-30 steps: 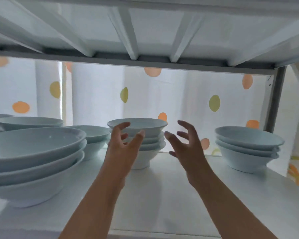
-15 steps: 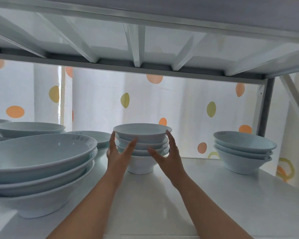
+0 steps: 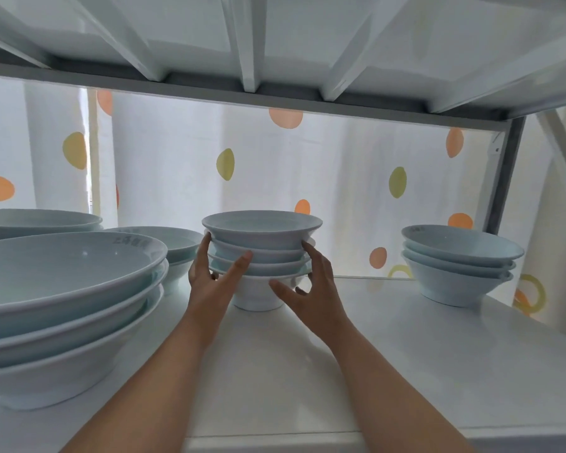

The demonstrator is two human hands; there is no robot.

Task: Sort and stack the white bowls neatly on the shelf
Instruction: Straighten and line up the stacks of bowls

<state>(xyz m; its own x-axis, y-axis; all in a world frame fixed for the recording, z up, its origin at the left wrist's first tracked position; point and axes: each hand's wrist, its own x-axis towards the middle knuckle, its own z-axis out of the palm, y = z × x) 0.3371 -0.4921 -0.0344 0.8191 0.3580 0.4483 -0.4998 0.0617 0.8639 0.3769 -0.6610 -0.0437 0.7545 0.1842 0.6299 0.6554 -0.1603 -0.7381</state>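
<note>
A stack of several small white bowls (image 3: 261, 230) stands at the middle back of the white shelf (image 3: 406, 354). My left hand (image 3: 211, 282) holds its left side, thumb on the front of the lower rims and fingers round the back. My right hand (image 3: 311, 289) holds its right side, index finger up against the upper rims and thumb under the lower bowl. A stack of three large bowls (image 3: 62, 289) fills the near left. Three medium bowls (image 3: 458, 259) are stacked at the back right.
More bowls (image 3: 174, 243) sit behind the large stack, with another stack (image 3: 36, 220) at the far left. A shelf board with ribs (image 3: 249, 44) hangs low overhead. A grey upright post (image 3: 504, 178) stands at the right, a dotted curtain behind.
Both hands reached forward from open air and closed onto the sides of the middle stack. The view has moved nearer to the shelf.
</note>
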